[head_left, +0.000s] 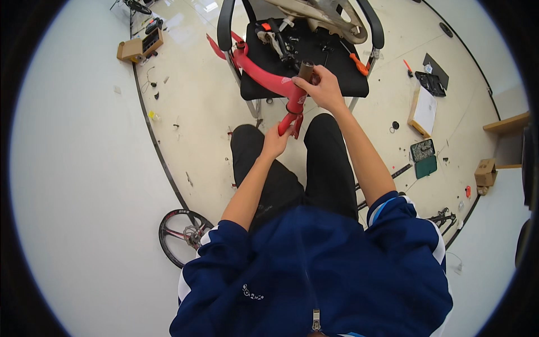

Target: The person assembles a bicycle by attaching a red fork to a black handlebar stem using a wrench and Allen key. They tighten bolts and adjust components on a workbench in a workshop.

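In front of me is a red bicycle frame (264, 77), its curved tube running from the chair's left side to an upright head tube near my knees. Below a dark ring, the red fork (285, 124) continues down, and my left hand (275, 141) is closed around it. A bare grey-brown metal tube (306, 69) stands out of the head tube's top. My right hand (324, 90) pinches this tube at its base, thumb on the near side; its other fingers are partly hidden behind it.
A black armchair (337, 84) carries a pale bike frame (331, 19), an orange-handled screwdriver (357, 63) and dark bike parts. On the floor lie an open green case (425, 167), a white-topped box (424, 112), a black tool case (431, 83), a cardboard box (132, 50) and a wheel (182, 236).
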